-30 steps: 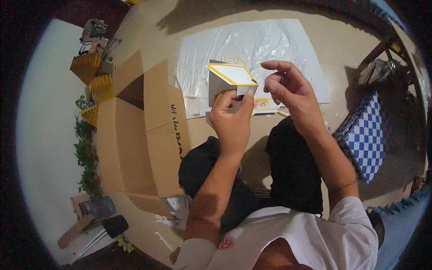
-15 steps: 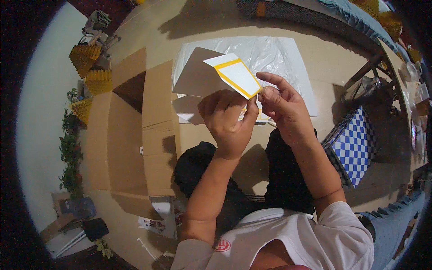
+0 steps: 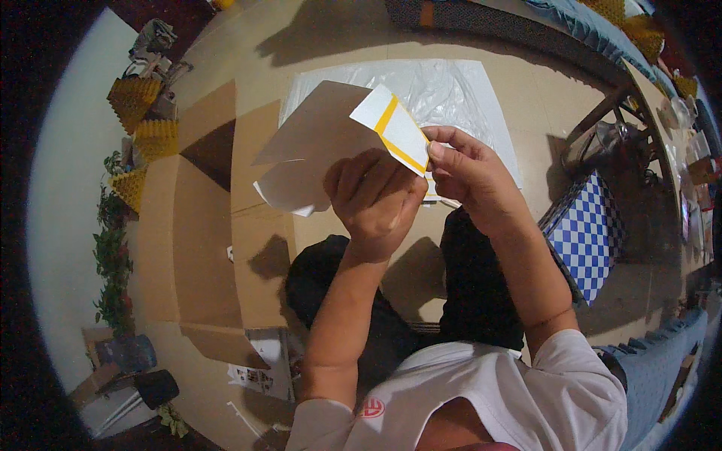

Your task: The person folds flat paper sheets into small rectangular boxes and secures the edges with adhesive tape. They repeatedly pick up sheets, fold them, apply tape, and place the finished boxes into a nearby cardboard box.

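One flat white carton [image 3: 323, 150] with yellow stripes, two hands on it — your left hand [image 3: 374, 201] grips its middle from below, your right hand [image 3: 465, 174] pinches the striped flap's edge. Fingers clamped on the carton, held above one clear plastic sheet [image 3: 451, 90] on the floor.

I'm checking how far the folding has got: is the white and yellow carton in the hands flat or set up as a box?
Flat, or nearly so. The carton shows as thin panels fanned out between the left hand and right hand, enclosing no visible space.
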{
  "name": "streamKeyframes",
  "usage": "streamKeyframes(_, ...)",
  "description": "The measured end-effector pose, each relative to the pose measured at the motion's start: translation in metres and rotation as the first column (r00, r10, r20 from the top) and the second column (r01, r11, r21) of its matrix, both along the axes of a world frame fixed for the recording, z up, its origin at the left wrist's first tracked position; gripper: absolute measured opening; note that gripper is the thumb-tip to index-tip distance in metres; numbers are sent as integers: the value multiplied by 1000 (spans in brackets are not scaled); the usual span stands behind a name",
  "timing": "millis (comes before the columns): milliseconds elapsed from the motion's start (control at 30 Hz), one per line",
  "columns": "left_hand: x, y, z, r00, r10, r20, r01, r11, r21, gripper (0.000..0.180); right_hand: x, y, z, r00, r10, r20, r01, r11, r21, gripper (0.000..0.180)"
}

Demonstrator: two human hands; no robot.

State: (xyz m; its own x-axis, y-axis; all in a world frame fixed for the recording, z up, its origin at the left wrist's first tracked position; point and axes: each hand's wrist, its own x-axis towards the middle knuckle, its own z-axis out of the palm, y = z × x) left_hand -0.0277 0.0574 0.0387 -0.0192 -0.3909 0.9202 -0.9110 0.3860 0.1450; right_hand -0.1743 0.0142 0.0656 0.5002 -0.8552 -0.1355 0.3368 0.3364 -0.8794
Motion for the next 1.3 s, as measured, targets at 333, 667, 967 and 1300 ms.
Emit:
streamKeyframes(333, 1, -1, 0, 999, -14, -38, 14, 1000, 14, 19, -1, 3, 8, 989, 57, -134, -66, 996, -66, 39)
streamKeyframes(667, 0, -1, -5, 910, -100, -402, 210, 948, 240, 15, 21, -2, -27, 988, -144, -52, 118, 931, -345, 35)
streamKeyframes(967, -12, -1, -7, 726, -116, -677, 394, 878, 273, 16, 26, -3, -33, 962, -261, 86, 272, 865, -421, 42)
streamKeyframes(1300, -15, -6, -11, 803, -163, -574, 405, 855, 324, 19, 7, -18, -39, 984, -124, 127, 155, 950, -270, 60)
